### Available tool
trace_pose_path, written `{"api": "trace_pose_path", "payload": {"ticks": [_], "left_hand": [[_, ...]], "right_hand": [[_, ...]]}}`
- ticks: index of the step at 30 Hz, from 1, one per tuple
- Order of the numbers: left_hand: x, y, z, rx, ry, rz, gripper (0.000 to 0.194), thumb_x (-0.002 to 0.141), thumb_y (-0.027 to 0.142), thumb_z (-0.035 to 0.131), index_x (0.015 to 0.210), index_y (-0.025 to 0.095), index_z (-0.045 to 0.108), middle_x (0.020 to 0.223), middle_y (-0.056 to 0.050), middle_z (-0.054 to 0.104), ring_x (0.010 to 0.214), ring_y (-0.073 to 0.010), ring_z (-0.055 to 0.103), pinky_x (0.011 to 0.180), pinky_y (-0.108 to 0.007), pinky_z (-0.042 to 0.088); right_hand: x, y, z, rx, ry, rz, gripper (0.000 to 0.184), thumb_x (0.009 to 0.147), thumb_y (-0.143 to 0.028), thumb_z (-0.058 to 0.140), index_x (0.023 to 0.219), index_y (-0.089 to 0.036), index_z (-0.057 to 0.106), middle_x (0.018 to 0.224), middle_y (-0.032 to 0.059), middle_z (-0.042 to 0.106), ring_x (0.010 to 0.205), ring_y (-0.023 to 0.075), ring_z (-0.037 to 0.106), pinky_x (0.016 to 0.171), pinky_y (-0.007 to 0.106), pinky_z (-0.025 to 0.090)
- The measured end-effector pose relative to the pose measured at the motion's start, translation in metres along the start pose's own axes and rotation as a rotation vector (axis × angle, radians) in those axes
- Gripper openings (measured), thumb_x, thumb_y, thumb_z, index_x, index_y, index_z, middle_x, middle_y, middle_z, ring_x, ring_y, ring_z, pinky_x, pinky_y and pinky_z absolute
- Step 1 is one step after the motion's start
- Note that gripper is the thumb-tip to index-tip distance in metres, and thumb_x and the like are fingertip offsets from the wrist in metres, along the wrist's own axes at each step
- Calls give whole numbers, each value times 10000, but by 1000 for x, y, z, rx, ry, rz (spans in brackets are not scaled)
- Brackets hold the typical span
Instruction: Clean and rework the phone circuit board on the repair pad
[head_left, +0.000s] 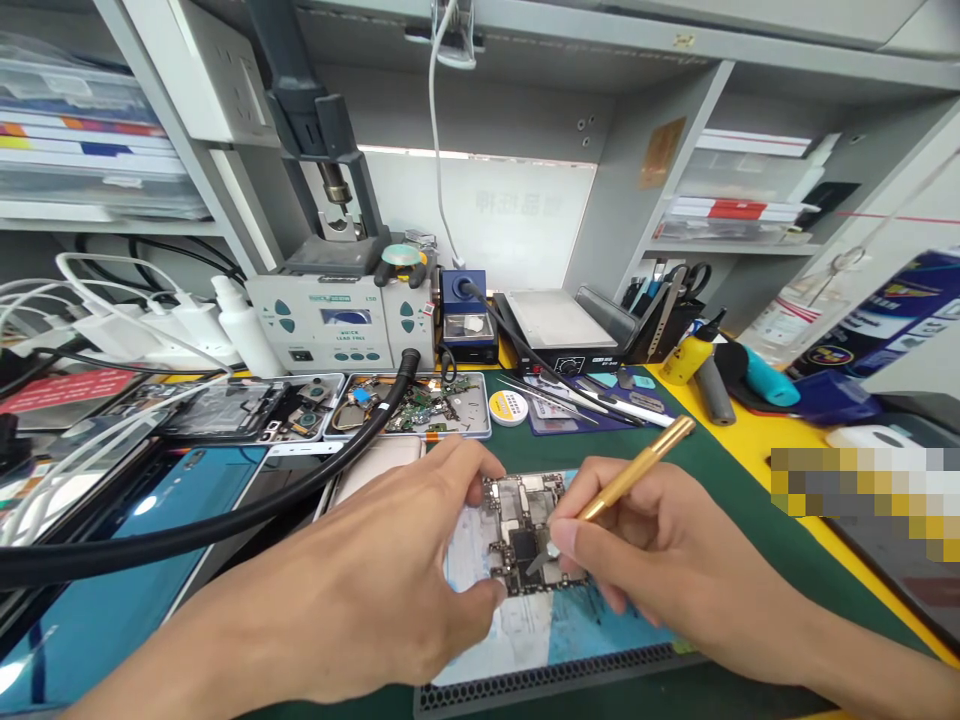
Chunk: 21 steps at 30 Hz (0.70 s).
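Observation:
A phone circuit board (517,503) lies before me on a blue and white sheet (517,645). My left hand (382,550) grips its left side, fingertips at the upper left corner and thumb at the lower left. Between the thumb and fingers of my right hand (652,545) is a craft knife (641,467) with a gold handle. Its blade points down and left, with the tip at a dark square chip (525,546) on the board. Whether the tip touches the chip I cannot tell. My right fingers hide part of the board's right side.
A black hose (225,535) arches across the left from a hot-air station (341,320). Behind the board are a tray of small parts (450,405), a round tin (508,406) and a heating plate (559,325). A blue phone (142,545) lies at left, a yellow bottle (690,355) stands at right.

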<state>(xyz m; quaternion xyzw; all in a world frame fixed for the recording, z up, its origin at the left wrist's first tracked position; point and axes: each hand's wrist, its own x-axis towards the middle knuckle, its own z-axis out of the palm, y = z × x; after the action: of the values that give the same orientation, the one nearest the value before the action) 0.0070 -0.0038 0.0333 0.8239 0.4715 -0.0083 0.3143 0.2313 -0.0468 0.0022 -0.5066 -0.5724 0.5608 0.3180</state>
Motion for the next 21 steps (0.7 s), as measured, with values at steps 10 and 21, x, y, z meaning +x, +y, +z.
{"api": "trace_pose_path", "payload": {"ticks": [10, 21], "left_hand": [[5, -20, 16, -35, 140, 161, 350, 814, 366, 685, 1141, 353, 562, 915, 60, 638, 770, -168, 612, 601, -237, 439], [8, -34, 24, 129, 117, 91, 728, 836, 538, 644, 1512, 328, 478, 1618, -56, 425, 1541, -350, 276, 1228, -497, 337]], "right_hand": [[-2, 9, -1, 84, 289, -133, 310, 923, -459, 693, 784, -216, 561, 577, -41, 539, 405, 87, 425, 383, 211, 330], [2, -4, -51, -864, 284, -660, 128, 976, -181, 570, 983, -191, 698, 884, 43, 728, 747, 163, 648, 667, 281, 482]]}}
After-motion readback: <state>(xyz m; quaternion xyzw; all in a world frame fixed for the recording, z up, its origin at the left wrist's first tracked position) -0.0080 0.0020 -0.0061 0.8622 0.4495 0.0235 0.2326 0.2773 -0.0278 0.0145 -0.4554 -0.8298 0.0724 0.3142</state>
